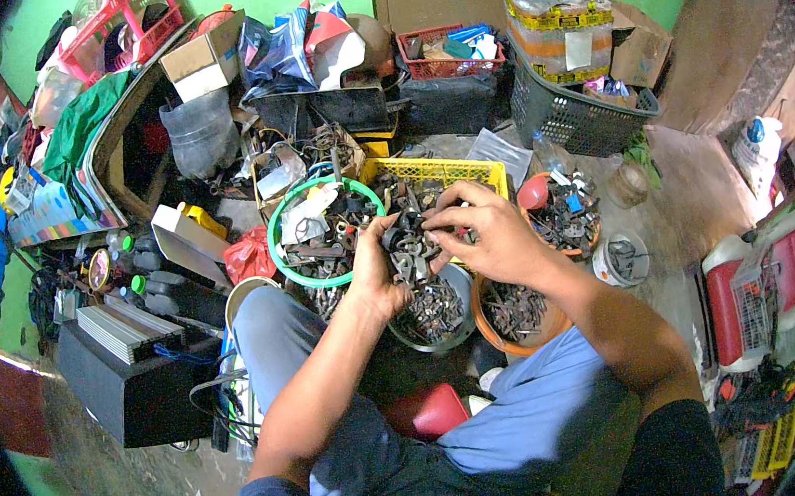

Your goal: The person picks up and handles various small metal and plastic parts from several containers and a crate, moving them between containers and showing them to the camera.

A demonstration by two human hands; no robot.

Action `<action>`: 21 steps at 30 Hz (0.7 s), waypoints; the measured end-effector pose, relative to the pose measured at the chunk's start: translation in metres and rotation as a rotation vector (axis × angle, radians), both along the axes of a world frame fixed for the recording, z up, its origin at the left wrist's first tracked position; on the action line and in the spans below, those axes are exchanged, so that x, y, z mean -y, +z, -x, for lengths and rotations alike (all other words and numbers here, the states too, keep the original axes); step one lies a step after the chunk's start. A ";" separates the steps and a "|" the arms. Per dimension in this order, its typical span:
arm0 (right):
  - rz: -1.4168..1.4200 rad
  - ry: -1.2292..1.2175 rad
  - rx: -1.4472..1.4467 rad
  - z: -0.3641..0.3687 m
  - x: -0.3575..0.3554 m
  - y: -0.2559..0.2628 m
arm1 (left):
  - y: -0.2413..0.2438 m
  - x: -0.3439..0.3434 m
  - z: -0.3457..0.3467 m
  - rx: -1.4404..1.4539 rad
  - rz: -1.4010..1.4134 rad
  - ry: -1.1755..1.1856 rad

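Note:
My left hand (373,272) holds a clump of small dark and grey metal parts (409,250), palm up, above the containers. At its right side my right hand (479,228) has its fingertips on the edge of these parts; whether a part is pinched between them is hard to see. Just below the hands stands a round grey bowl (460,281) of small screws or metal bits. An orange bowl (561,318) with screws or bolts is to its right. A green-rimmed basket (273,243) of mixed metal parts lies to the left, and a yellow plastic crate (476,169) with hardware is behind.
Right of the crate are another container of small parts with a red cup (534,192) and a white bucket (615,276). A red plastic bag (250,255) lies by my left knee. A black box (144,391) stands at left, a dark laundry basket (573,117) at back right.

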State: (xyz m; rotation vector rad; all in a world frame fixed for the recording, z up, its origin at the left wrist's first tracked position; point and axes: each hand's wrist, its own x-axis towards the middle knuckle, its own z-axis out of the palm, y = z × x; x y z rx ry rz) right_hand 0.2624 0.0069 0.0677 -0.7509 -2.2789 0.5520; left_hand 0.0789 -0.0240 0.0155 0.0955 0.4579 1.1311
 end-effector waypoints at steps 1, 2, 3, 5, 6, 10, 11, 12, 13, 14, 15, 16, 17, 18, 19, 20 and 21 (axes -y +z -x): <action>-0.018 -0.003 0.017 0.003 0.000 0.000 | -0.001 0.000 0.002 -0.011 -0.006 -0.012; -0.036 -0.006 0.033 0.005 0.001 -0.001 | -0.001 0.000 0.002 -0.043 0.005 -0.002; -0.058 -0.014 0.053 0.006 0.000 -0.001 | 0.001 -0.001 0.000 -0.040 0.011 -0.001; -0.065 -0.052 0.052 0.005 0.001 -0.003 | 0.003 -0.001 -0.003 -0.035 0.025 0.003; -0.042 -0.071 0.048 0.007 0.002 -0.004 | 0.002 -0.001 -0.003 -0.029 0.032 0.015; -0.020 -0.124 0.036 0.011 0.001 -0.005 | -0.003 -0.003 -0.001 -0.061 -0.003 0.009; -0.013 -0.139 0.037 0.012 0.002 -0.004 | -0.005 -0.003 -0.001 -0.071 -0.012 0.018; -0.033 -0.164 0.029 0.014 0.002 -0.009 | -0.003 -0.002 -0.004 -0.081 -0.016 0.027; 0.021 -0.185 0.005 0.015 0.002 -0.012 | -0.001 -0.001 -0.005 -0.092 -0.021 0.036; 0.074 -0.206 -0.018 0.017 0.003 -0.015 | 0.001 0.000 -0.006 -0.093 -0.043 0.022; 0.127 -0.227 -0.042 0.018 0.004 -0.016 | 0.001 0.000 -0.007 -0.106 -0.038 0.025; 0.127 -0.237 -0.039 0.019 0.005 -0.017 | 0.001 0.000 -0.008 -0.119 -0.032 0.028; 0.127 -0.247 -0.035 0.019 0.006 -0.017 | 0.001 0.001 -0.009 -0.132 -0.026 0.030; 0.128 -0.255 -0.033 0.020 0.006 -0.017 | 0.002 0.001 -0.009 -0.146 -0.023 0.033; 0.163 -0.246 -0.043 0.021 0.006 -0.016 | 0.004 0.002 -0.009 -0.159 -0.020 0.035; 0.197 -0.238 -0.052 0.021 0.007 -0.015 | 0.005 0.002 -0.009 -0.172 -0.017 0.036; 0.233 -0.228 -0.062 0.021 0.007 -0.013 | 0.003 0.001 -0.008 -0.166 -0.024 0.033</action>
